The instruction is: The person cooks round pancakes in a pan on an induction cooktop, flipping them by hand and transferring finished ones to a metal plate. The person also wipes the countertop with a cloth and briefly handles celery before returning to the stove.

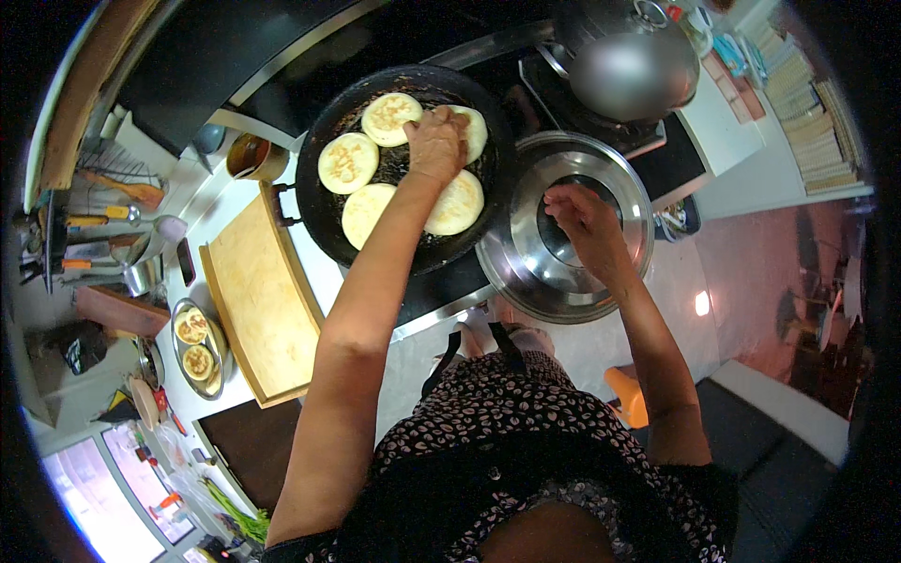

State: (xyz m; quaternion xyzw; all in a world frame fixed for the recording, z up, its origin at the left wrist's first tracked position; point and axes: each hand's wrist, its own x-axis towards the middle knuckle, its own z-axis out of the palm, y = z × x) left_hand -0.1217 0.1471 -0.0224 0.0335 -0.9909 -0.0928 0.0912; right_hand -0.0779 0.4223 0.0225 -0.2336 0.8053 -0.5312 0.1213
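My left hand [438,146] reaches into a large black frying pan [320,218], its fingers on the edge of a round flatbread [474,134] at the pan's right side; whether they grip it is hard to tell. Several other flatbreads lie around it, such as a browned one [348,163] at the left and one [456,203] just below the hand. Over a wide metal lid [514,246] to the right of the pan is my right hand [586,222], fingers curled; the fingertips are near the lid's dark centre, and any contact is unclear.
A wooden tray [264,295] lies left of the pan, beside an oval metal dish [220,345] holding browned flatbreads. A brown pot [257,157] stands behind the tray. A domed metal vessel [623,77] is on the stove at the back right. Utensils [134,218] hang at the far left.
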